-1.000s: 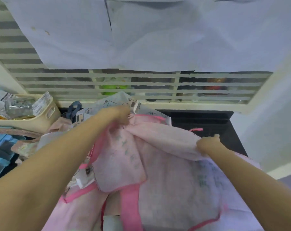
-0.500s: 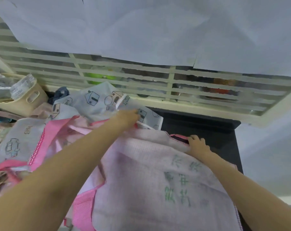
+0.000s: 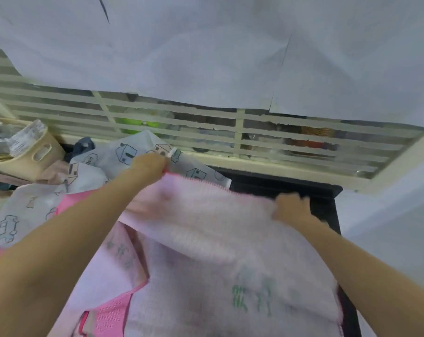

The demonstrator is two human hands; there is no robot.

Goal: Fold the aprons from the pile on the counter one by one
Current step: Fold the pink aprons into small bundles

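Observation:
A pale pink apron (image 3: pixel 206 239) with green printed characters and a bright pink strap lies spread over the dark counter (image 3: pixel 327 205) in front of me. My left hand (image 3: pixel 149 164) grips its far left corner at the pink stitched edge. My right hand (image 3: pixel 292 206) grips the far right part of the same edge, fingers curled over the cloth. The far edge is lifted between the two hands and blurred. Behind it and to the left lies the pile of other aprons, among them a white apron (image 3: pixel 123 156) printed with houses and another white apron (image 3: pixel 23 212) printed with cars.
A cream plastic basket (image 3: pixel 33 154) holding packets stands at the far left. A slatted cream window grille (image 3: pixel 230 132) runs behind the counter, with white paper sheets (image 3: pixel 206 45) hung over it. A pale wall (image 3: pixel 388 227) closes in on the right.
The pink apron has been opened out flat across the counter. Both hands moved away from me with its far edge, and now lift that edge slightly. The camera tilted upward.

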